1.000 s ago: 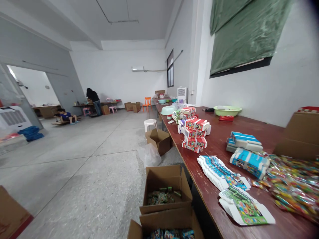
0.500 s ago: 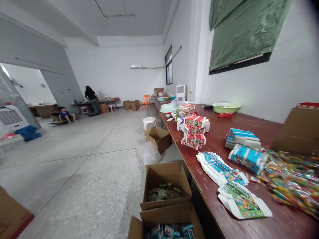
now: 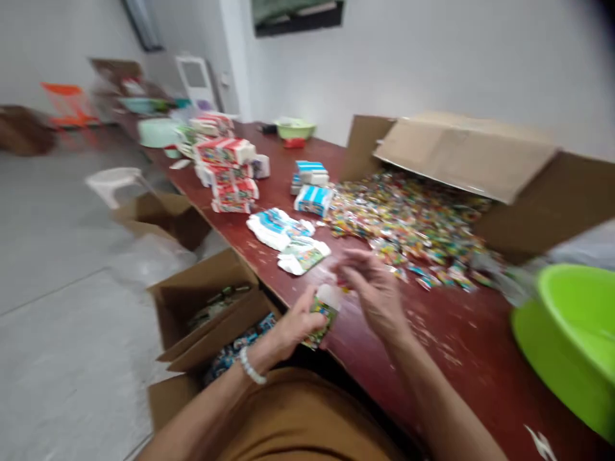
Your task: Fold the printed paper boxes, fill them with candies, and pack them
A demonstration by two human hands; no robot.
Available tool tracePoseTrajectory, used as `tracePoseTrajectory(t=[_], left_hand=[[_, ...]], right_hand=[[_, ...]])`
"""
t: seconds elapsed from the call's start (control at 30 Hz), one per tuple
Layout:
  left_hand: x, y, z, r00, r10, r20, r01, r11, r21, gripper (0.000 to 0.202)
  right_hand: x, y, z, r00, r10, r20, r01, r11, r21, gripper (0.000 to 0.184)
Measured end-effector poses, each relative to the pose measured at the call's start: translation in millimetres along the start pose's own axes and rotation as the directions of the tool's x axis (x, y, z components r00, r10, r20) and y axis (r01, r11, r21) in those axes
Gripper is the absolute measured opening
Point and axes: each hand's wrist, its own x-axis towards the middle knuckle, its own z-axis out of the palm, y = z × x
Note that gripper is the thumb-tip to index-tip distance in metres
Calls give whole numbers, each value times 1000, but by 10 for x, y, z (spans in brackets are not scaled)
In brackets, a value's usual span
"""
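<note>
My left hand (image 3: pixel 303 323) is closed around a small green printed box (image 3: pixel 323 318), whose white flap stands up at the top. To its right, my right hand (image 3: pixel 372 288) hovers over the table edge, fingers curled and pinched, blurred by motion. A reddish speck shows beneath those fingertips; whether they grip it is unclear. Just beyond the hands lie a fan of flat green cartons (image 3: pixel 303 256) and a fan of flat blue cartons (image 3: pixel 273 227). A wide heap of wrapped candies (image 3: pixel 403 218) spreads out of a tipped cardboard box (image 3: pixel 466 150).
Bundled blue cartons (image 3: pixel 313 200) and stacked red cartons (image 3: pixel 225 153) stand farther along the red table (image 3: pixel 461 346). A bright green basin (image 3: pixel 567 346) is at the right. Open cardboard boxes (image 3: pixel 192 282) with small packs sit below the left edge, near a white stool (image 3: pixel 115 179).
My view has swung right and down toward the table. Both hands have come into sight, the left one holding the small green box. The candy heap and green basin now show.
</note>
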Motion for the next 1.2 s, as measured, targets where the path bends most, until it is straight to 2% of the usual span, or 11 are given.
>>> tracePoseTrajectory(t=[0.1,0.27,0.37,0.53,0.7,0.8,0.9,0.97,1.03,1.1,1.2], left_hand=[[35,46,66,999,12,49,-11,1000,-6,49],[26,67,75,998,44,48,-43,999,-21,53],[31,88,52,997,29,71,-28,1000,-7,47],[11,73,48,1000,7,18,-7,1000,-9,48],[20,-22,0,995,55,-80,-40,984,174,48],[29,-32,-16,992,100,-76,-71,947,313,48],[16,20,-3,991,125,-40,-107,946,307,48],[-4,73,6,993,116,-30,-110,981,159,43],[-23,118,7,997,69,-33,-70,996,-48,41],[-29,134,4,999,16,-28,-21,984,-178,49],[-10,93,7,999,30,-13,-32,983,-180,49]], right_hand=[[51,197,-102,995,70,78,-70,998,0,33],[-18,102,-115,938,120,324,-144,988,50,50],[-15,92,-207,968,121,222,-130,991,26,48],[-115,256,-244,991,129,-17,-130,974,-188,41],[-204,255,-198,994,-54,-91,21,946,-323,8],[-150,120,-220,970,-228,85,241,850,-468,9],[-81,-3,-238,914,-174,367,338,828,-448,14],[-49,-25,-243,939,-82,334,209,908,-362,15],[-33,5,-238,992,21,127,8,975,-222,12],[-40,68,-211,988,151,-9,-152,985,-76,23],[-90,174,-115,940,315,128,-322,946,33,38]])
